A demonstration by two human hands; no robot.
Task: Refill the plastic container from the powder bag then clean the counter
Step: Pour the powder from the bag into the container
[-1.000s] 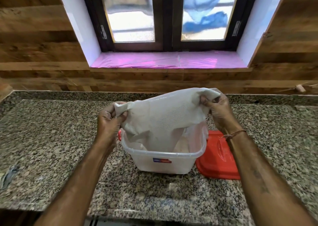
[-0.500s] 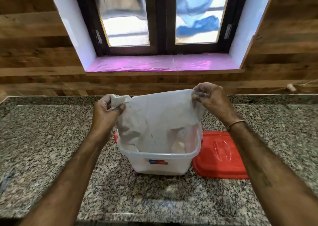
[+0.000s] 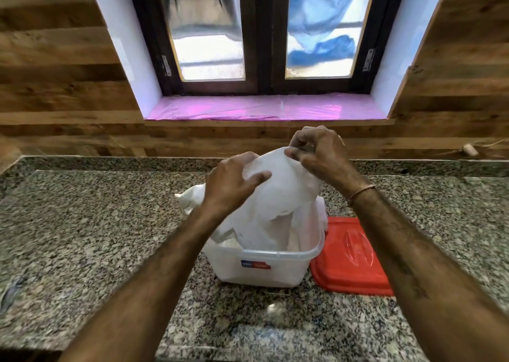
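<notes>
Speckled granite counter (image 3: 82,237) fills the near field, front edge at the bottom of the view. Both forearms reach in from the bottom, crossing over the counter toward the middle. Thin band on the right wrist.

White translucent plastic container (image 3: 264,268) sits on the counter at centre, open top, small blue-and-red label on its near wall. Red lid (image 3: 355,259) lies flat on the counter just right of the container, touching or nearly touching its right wall; cannot tell which.

White powder bag (image 3: 278,204) is upended over the container, its lower end hanging down inside the container's opening, upper end bunched and raised above the rim. A loose corner of the bag sticks out to the left, past the left wrist. Powder level inside is not readable through the bag.

Left hand (image 3: 231,185) is spread over the bag's upper left side, thumb pressed on the near face, fingers wrapped behind, gripping the bag. Right hand (image 3: 319,152) pinches the bag's top edge between thumb and fingertips, closed tight on the material, a bit higher than the left.

Behind: granite backsplash strip, wood-plank wall, then a dark-framed two-pane window (image 3: 261,31) with a pink-covered sill (image 3: 264,108).
</notes>
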